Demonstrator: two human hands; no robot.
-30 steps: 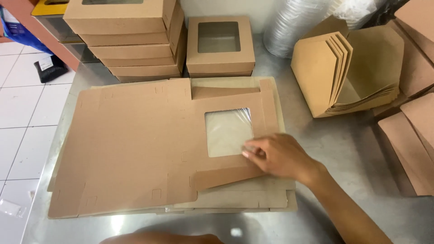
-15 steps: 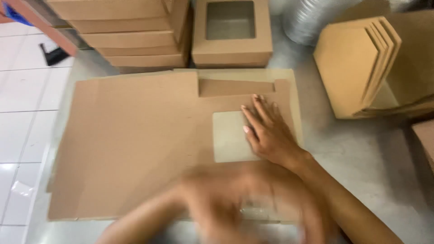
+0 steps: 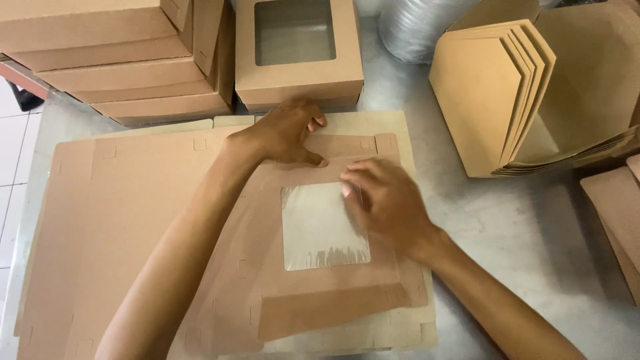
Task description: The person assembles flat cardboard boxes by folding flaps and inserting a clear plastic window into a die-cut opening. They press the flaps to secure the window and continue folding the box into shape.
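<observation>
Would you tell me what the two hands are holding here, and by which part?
Nothing is lifted. Both press on the flat brown cardboard box blank with a clear window: left hand at its upper flap, right hand at the window's right edge.

Both arms were bare from the wrists up to the edge of view, with no sleeves showing. The left hand (image 3: 283,133) and the right hand (image 3: 387,203) wore no gloves, rings, watch or bands. The fingers (image 3: 319,121) had short, plain, unpainted nails.
</observation>
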